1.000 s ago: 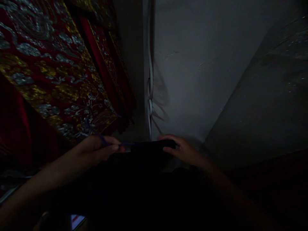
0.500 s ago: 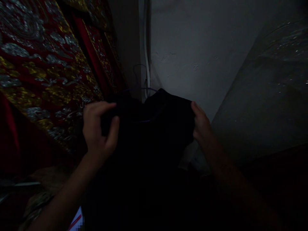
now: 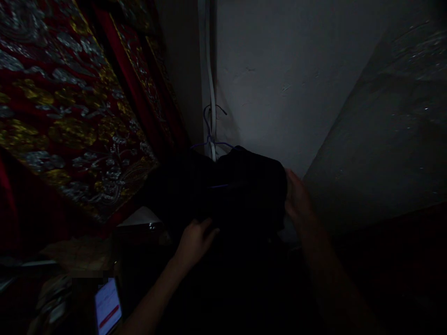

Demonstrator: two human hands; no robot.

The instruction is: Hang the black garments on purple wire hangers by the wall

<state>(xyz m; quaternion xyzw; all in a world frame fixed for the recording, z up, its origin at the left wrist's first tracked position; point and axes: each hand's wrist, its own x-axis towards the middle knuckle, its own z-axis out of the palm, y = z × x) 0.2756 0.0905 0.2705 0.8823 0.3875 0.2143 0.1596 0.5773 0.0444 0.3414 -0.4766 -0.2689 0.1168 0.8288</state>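
A black short-sleeved top (image 3: 251, 195) hangs on a thin purple wire hanger (image 3: 210, 138), whose hook shows above the neckline. In front of its chest is my left hand (image 3: 195, 239), thumb and fingers apart. Whether those fingertips touch the cloth is too dark to tell. My right hand (image 3: 298, 195) rests against the right sleeve edge, fingers stretched along it. Its fingertips are partly lost in the dark fabric. The lower part of the top fades into blackness.
Red cloth with gold and silver embroidery (image 3: 73, 130) hangs at the left. A pale cable (image 3: 211, 79) runs down the grey wall (image 3: 272, 56) behind the hanger. Clear plastic sheeting (image 3: 391, 121) covers the right side. A lit phone (image 3: 107, 307) lies at lower left.
My left hand has left the garment's left shoulder and moved down and right to its chest. The right hand has slid slightly lower. The top and hanger sit lower, the hook now plainer.
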